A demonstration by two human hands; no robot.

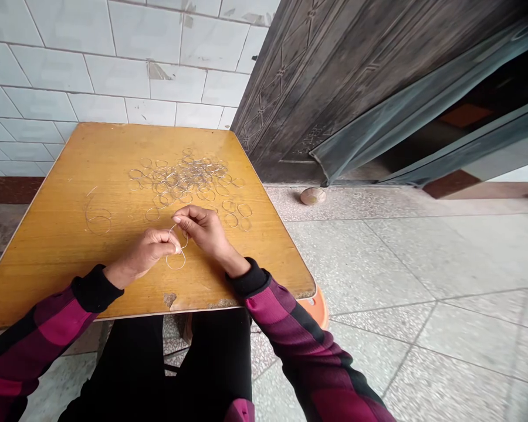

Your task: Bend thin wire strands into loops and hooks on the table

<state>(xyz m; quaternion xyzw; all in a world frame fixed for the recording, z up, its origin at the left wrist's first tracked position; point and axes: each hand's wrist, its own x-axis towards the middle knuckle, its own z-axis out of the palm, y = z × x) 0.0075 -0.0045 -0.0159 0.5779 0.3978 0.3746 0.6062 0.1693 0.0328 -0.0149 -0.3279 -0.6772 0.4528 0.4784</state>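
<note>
Between my two hands is a thin wire point(176, 268) bent into loops, like a figure eight. My left hand point(152, 249) pinches it at the middle, where the loops meet, and the lower ring hangs below those fingertips. Slightly higher and to the right, my right hand point(202, 228) is closed on the upper part of the same wire between thumb and forefinger. Just beyond my hands lies a tangled heap of similar wire loops point(189, 176). A few looped wires point(236, 214) rest apart at the heap's right side. Off to the left is a longer curled wire point(97, 218).
Everything lies on a yellow wooden table point(39, 264) with a chipped front edge, set against a white tiled wall point(114, 76). An orange stool point(319, 308) shows under the right corner. A ball point(312, 196) sits on the floor by the dark carved door point(290, 88).
</note>
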